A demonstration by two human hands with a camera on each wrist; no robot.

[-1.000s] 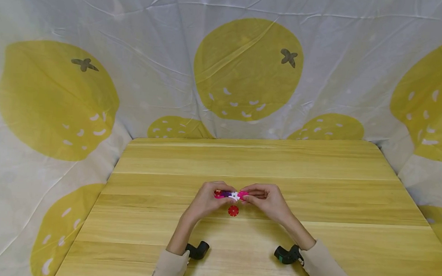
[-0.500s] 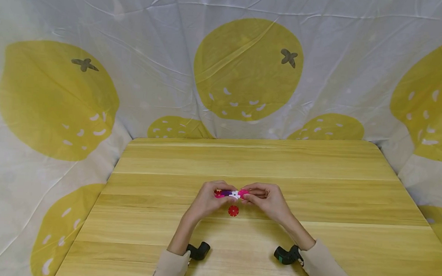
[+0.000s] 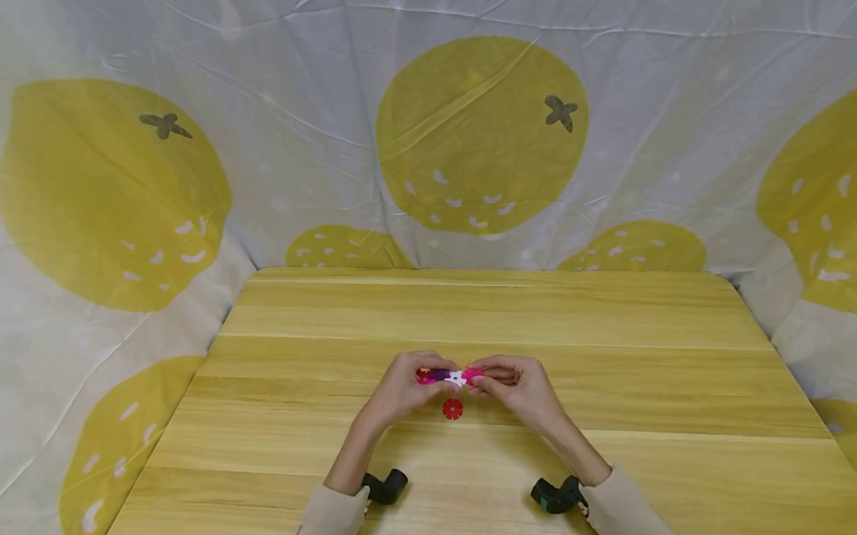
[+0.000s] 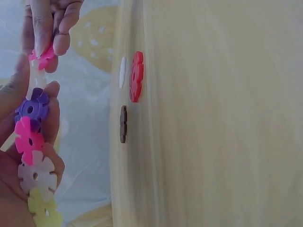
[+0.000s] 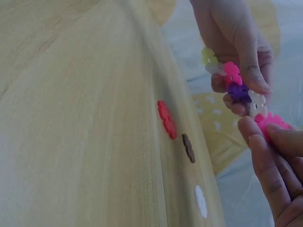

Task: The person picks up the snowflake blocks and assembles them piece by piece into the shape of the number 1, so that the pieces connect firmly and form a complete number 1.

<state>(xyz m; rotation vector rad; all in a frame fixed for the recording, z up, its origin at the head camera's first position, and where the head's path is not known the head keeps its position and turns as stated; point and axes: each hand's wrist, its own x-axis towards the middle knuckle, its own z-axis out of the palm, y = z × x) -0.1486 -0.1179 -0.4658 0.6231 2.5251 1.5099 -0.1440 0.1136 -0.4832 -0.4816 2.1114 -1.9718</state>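
Observation:
Both hands hold a chain of interlocking snowflake discs above the table. My left hand (image 3: 400, 384) grips its middle, thumb close to the purple disc (image 4: 31, 109) and the white disc (image 5: 257, 104). Beyond these, the left wrist view shows a pink disc (image 4: 29, 141), another white disc (image 4: 37, 177) and a yellow disc (image 4: 45, 208) along the palm. My right hand (image 3: 525, 390) pinches the bright pink disc (image 5: 271, 124) at the other end, between thumb and fingers. It meets the white disc edge to edge, partly covered by fingertips.
On the wooden table (image 3: 498, 310) a loose red disc (image 3: 452, 410) lies just below the hands. The wrist views also show a brown disc (image 5: 188, 148) and a white loose disc (image 5: 200, 201) near it. A lemon-print cloth (image 3: 319, 135) hangs behind the table.
Both hands stay in place on the chain. The pink end disc turns slightly in the right fingers against the white disc; the red disc has not moved.

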